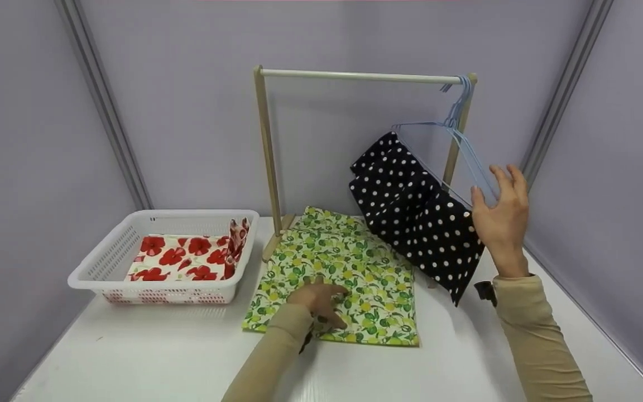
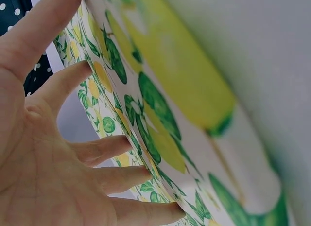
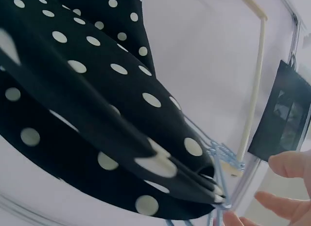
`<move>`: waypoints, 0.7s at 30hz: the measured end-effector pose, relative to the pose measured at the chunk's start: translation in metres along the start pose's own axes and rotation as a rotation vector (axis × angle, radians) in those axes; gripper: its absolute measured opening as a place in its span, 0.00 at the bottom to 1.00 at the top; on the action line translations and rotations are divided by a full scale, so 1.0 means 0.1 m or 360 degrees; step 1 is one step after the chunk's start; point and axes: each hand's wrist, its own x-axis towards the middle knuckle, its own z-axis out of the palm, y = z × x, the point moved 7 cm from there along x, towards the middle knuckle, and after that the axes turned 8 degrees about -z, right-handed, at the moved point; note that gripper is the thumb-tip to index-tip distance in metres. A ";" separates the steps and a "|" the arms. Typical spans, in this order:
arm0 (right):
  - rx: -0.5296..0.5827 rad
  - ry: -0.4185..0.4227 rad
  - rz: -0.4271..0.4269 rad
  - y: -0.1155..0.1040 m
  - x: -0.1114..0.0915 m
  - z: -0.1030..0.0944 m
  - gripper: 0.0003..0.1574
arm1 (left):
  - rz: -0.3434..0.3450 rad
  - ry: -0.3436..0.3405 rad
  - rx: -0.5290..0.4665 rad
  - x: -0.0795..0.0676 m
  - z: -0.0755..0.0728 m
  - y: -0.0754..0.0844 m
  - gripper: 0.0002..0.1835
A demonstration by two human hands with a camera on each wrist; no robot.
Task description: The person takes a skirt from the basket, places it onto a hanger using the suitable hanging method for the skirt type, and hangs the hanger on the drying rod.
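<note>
A lemon-print cloth (image 1: 349, 279) lies spread flat on the white table. My left hand (image 1: 317, 298) rests on its near part, and the left wrist view shows the fingertips (image 2: 124, 144) against the print. A black cloth with white polka dots (image 1: 411, 212) hangs slanted from one of several blue hangers (image 1: 456, 111) bunched at the rack's right end. Beside that cloth's lower right corner, my right hand (image 1: 503, 215) is raised with thumb and fingers apart. In the right wrist view its fingers (image 3: 279, 204) are close to the hanger end, with nothing gripped.
A wooden rack with a white rail (image 1: 355, 75) stands at the back of the table. To the left sits a white plastic basket (image 1: 159, 286) holding a red-flowered cloth (image 1: 173, 257). Grey-framed panels enclose the table at the back and sides.
</note>
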 end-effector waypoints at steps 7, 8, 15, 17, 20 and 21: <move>0.0110 -0.0149 0.0265 0.17 0.05 0.09 0.23 | 0.0011 0.0003 -0.0008 0.01 -0.01 0.01 0.43; 0.0118 -0.0173 0.0306 0.20 0.06 0.10 0.24 | 0.0017 0.0006 0.0005 0.01 0.00 0.00 0.43; 0.0311 -0.0248 0.0578 0.39 0.11 0.17 0.26 | 0.0027 0.0001 0.0059 0.02 0.02 0.00 0.43; 0.0433 -0.0263 0.0641 0.43 0.12 0.19 0.25 | 0.0024 0.0007 0.0083 0.03 0.02 0.00 0.43; 0.0624 -0.0310 0.0772 0.50 0.11 0.22 0.26 | 0.0030 0.0015 0.0124 0.03 0.02 0.01 0.43; 0.0669 -0.0332 0.0814 0.52 0.11 0.22 0.26 | 0.0029 0.0014 0.0125 0.03 0.02 0.00 0.43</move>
